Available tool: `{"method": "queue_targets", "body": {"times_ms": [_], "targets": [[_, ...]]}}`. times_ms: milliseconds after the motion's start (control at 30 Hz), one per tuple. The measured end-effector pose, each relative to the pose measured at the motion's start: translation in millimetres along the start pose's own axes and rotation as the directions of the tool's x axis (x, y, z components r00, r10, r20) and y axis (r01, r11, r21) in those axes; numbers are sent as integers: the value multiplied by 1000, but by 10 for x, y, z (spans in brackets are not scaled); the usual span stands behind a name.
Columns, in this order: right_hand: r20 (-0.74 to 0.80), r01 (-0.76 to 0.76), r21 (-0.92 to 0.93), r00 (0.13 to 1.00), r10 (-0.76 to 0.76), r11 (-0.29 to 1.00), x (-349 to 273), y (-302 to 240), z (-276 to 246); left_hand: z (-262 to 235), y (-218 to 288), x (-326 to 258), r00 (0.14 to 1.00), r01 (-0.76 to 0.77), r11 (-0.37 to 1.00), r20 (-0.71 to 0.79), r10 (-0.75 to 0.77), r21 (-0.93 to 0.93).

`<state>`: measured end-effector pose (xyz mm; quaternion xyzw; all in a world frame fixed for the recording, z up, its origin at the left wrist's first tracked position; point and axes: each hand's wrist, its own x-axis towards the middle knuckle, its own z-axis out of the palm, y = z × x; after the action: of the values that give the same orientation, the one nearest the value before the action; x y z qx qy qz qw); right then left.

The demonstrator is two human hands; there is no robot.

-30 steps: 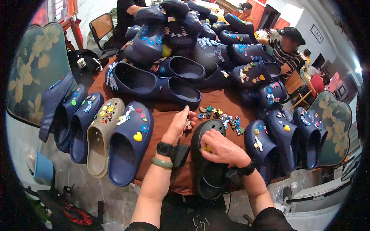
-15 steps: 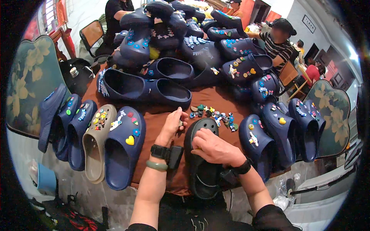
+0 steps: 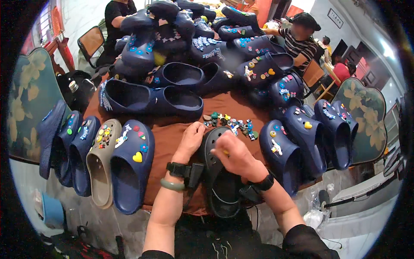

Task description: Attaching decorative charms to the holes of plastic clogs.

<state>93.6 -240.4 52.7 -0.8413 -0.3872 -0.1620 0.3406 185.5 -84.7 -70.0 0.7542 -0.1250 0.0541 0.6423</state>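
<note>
A black clog lies in front of me, toe pointing away. Over its toe hovers my right hand, smeared by motion with the fingers curled. A bit of yellow shows at the clog's holed top beside those fingertips, too small to name. My left hand is closed just left of the toe; whatever its fingers hold is hidden. Beyond the toe lies a loose pile of small colourful shoe charms on the brown cloth.
Charm-decorated navy clogs and a taupe clog line the left side. More navy clogs stand at right. Behind, several navy clogs form a heap. A person in a striped top sits at the far right.
My right hand has lifted from the clog's toe, and a yellow bit now shows there. My left hand has turned so its fingers are less visible. The whole view has shifted slightly.
</note>
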Motion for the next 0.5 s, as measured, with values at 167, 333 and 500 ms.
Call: {"method": "queue_targets", "body": {"times_ms": [167,333,500], "targets": [[-144,-387,516,840,523,764,-139,409,-62,-5,115,-59,999,31,988,-41,-25,154],[5,-481,753,687,727,449,-276,753,-119,-29,21,-28,998,61,985,13,-64,159],[-137,-438,702,691,710,561,-598,1212,32,25,278,-70,981,-145,969,158,115,199]]}}
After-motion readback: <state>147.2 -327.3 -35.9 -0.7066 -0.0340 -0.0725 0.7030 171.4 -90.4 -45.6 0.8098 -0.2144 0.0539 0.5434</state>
